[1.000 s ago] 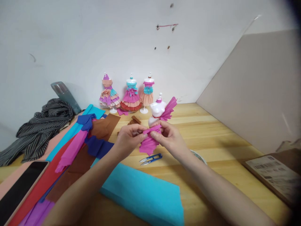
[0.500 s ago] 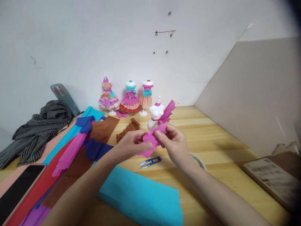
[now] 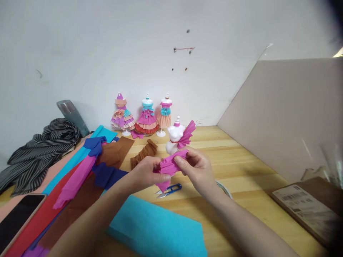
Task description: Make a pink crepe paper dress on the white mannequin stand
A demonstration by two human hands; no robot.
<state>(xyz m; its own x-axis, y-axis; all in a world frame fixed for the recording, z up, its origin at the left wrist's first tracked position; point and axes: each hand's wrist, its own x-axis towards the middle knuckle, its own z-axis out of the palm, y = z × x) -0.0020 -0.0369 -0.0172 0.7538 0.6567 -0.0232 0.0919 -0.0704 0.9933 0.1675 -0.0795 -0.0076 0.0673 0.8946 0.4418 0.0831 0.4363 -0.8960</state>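
Note:
A strip of pleated pink crepe paper [image 3: 171, 163] is stretched between my two hands above the table. My left hand [image 3: 148, 171] pinches its left end between thumb and fingers. At the right end, my right hand [image 3: 193, 166] grips it with the thumb on top. Just behind stands a small white mannequin [image 3: 175, 134] with a pink neckband and a fan of pink pleated paper [image 3: 187, 135] at its side; its lower part is hidden by the paper and my hands. Below the strip lie blue thread snips [image 3: 171, 190], blades pointing left.
Blue paper [image 3: 160, 225] lies in front. Gathered brown paper [image 3: 144, 153], coloured sheets [image 3: 72, 178], a phone [image 3: 20, 221] and a striped cloth [image 3: 43, 150] are leftward. Several dressed mannequins [image 3: 147, 116] stand by the wall. At right are a tape roll [image 3: 225, 189] and a cardboard box [image 3: 302, 210].
The view has tilted slightly, so the scene sits lower in the picture. Both hands keep hold of the pink paper, whose lower edge now hangs a little differently.

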